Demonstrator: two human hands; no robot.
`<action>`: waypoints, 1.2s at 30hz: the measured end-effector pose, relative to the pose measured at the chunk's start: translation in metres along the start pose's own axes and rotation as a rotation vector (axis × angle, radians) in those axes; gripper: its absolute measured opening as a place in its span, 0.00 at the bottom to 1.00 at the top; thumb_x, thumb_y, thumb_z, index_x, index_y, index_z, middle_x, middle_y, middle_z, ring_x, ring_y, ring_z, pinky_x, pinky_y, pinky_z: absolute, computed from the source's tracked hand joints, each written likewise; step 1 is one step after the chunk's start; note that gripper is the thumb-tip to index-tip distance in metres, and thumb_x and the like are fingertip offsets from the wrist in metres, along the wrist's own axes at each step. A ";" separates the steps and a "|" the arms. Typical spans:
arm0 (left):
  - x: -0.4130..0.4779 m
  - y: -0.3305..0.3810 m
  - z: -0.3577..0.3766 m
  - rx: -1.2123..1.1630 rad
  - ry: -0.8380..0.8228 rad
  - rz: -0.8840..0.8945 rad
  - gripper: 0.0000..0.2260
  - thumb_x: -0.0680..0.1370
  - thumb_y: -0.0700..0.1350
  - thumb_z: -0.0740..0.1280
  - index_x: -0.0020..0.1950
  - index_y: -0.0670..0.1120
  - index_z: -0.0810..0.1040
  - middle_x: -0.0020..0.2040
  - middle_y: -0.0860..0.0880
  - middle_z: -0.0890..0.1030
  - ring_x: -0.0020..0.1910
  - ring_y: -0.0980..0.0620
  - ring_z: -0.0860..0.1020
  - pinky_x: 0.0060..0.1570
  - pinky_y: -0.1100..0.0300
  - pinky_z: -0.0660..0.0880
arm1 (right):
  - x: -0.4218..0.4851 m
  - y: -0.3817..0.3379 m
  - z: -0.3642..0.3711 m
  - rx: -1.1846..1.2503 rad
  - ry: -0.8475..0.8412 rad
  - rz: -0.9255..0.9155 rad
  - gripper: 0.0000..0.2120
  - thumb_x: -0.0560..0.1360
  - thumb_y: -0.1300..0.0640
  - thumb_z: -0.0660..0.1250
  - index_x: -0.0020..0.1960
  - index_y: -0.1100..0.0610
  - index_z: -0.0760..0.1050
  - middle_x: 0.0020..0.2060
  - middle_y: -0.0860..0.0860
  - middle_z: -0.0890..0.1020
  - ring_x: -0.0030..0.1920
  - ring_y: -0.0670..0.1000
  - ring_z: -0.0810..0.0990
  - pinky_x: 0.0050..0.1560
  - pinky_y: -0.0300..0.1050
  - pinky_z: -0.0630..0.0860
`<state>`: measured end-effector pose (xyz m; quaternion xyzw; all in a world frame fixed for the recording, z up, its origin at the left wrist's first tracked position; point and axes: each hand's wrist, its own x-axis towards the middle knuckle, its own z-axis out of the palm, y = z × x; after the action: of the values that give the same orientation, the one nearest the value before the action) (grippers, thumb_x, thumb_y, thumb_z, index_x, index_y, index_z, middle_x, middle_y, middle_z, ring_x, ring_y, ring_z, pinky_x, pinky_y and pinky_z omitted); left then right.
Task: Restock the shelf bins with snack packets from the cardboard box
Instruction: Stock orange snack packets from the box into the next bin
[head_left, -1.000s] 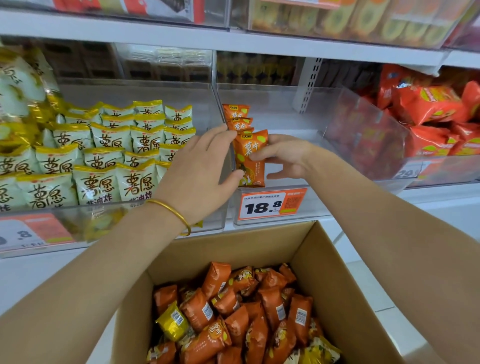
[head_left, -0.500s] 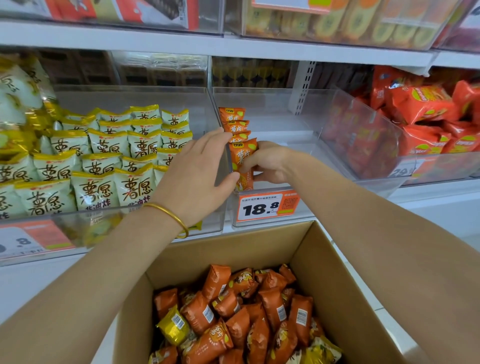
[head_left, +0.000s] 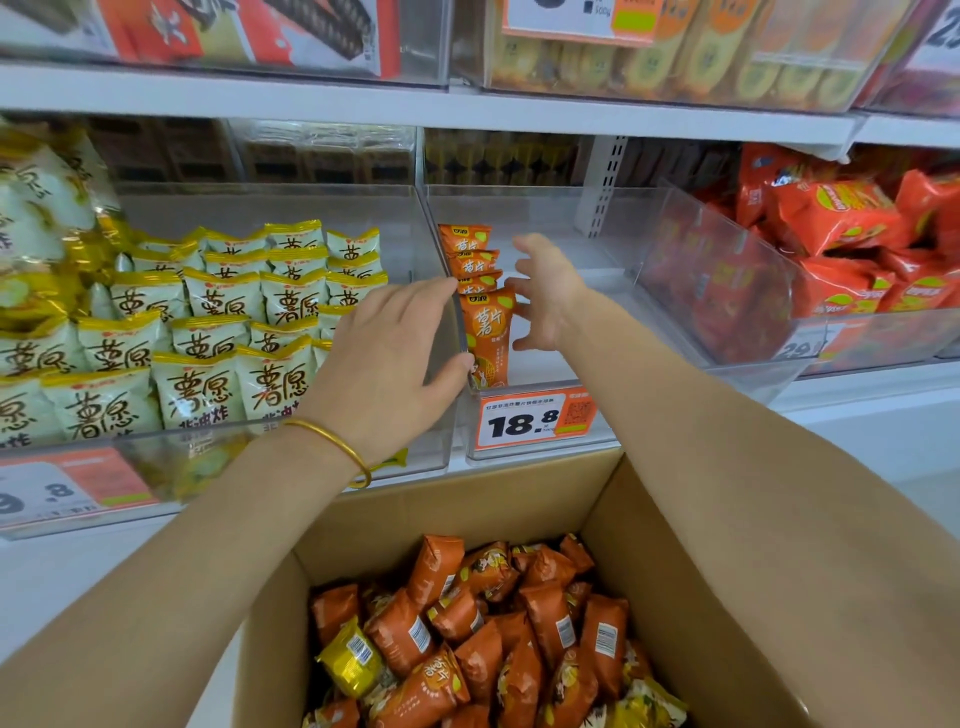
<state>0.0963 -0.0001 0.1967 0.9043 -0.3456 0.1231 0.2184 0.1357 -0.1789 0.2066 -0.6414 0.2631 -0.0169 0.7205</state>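
Observation:
A short row of orange snack packets (head_left: 466, 244) stands along the left wall of the clear middle bin (head_left: 691, 358). The front orange packet (head_left: 491, 338) is upright at the head of that row. My left hand (head_left: 387, 358) lies against the divider wall, fingers straight, with its thumb tip touching the front packet's lower edge. Just right of the row, my right hand (head_left: 545, 296) has its fingers spread and holds nothing. Below, the open cardboard box (head_left: 467, 501) holds several orange packets (head_left: 540, 618) and a few yellow ones (head_left: 353, 660).
The left bin (head_left: 270, 205) is packed with pale green-and-yellow packets (head_left: 208, 332). At the right, a bin holds red packets (head_left: 841, 218). An orange 18.8 price tag (head_left: 527, 421) sits on the middle bin's front. A shelf with more stock runs above.
My right hand brought the orange packet down upright at the front of the row and let go, its fingers now spread. My left hand stayed on the divider.

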 end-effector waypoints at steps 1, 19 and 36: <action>0.000 0.000 0.000 -0.005 -0.001 0.002 0.28 0.78 0.53 0.62 0.76 0.48 0.58 0.73 0.50 0.64 0.73 0.50 0.58 0.70 0.54 0.57 | 0.002 -0.002 0.004 -0.008 0.013 0.001 0.27 0.80 0.40 0.53 0.74 0.53 0.59 0.69 0.53 0.71 0.69 0.56 0.69 0.68 0.62 0.60; -0.095 0.025 0.014 0.120 -0.133 0.443 0.12 0.76 0.44 0.59 0.52 0.45 0.80 0.57 0.47 0.78 0.54 0.46 0.75 0.50 0.49 0.75 | -0.158 0.081 -0.059 -0.148 0.044 -0.659 0.09 0.78 0.64 0.62 0.50 0.51 0.74 0.48 0.54 0.81 0.37 0.50 0.83 0.41 0.42 0.79; -0.114 0.007 0.061 0.256 -0.530 0.197 0.15 0.80 0.50 0.52 0.59 0.50 0.76 0.55 0.53 0.76 0.56 0.51 0.72 0.51 0.51 0.74 | -0.068 0.352 -0.054 -1.546 -0.451 -0.093 0.36 0.76 0.49 0.66 0.77 0.45 0.50 0.76 0.52 0.54 0.71 0.64 0.59 0.63 0.59 0.71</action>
<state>0.0125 0.0313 0.1027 0.8871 -0.4583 -0.0537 -0.0082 -0.0548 -0.1412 -0.0997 -0.9566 0.0216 0.2700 0.1074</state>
